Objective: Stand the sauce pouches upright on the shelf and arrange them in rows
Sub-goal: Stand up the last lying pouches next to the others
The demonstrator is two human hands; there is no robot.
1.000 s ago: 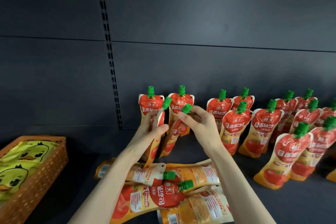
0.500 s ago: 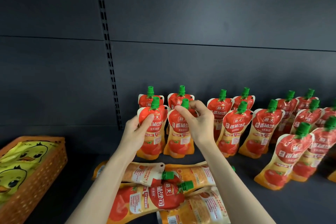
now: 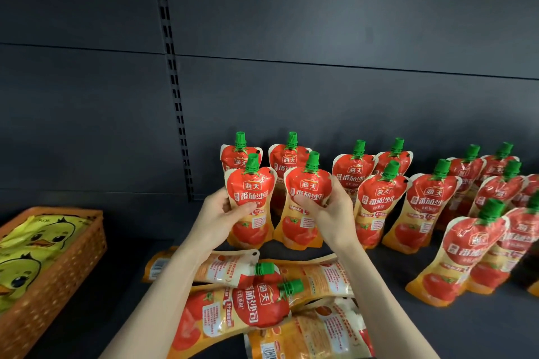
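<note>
Your left hand (image 3: pixel 217 214) gripped one upright tomato sauce pouch (image 3: pixel 253 183), right hand (image 3: pixel 331 213) the neighbour pouch (image 3: pixel 308 185), both just before the back-row pouches (image 3: pixel 287 158).

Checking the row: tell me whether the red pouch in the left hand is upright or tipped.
Upright. The red-and-orange green-capped sauce pouch points its cap up, its base down, gripped by the left hand.

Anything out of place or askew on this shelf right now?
Yes: several flat pouches lie overlapping at the front of the shelf, not yet stood up. The standing pouches at right lean unevenly. No spill or tear shows.
</note>
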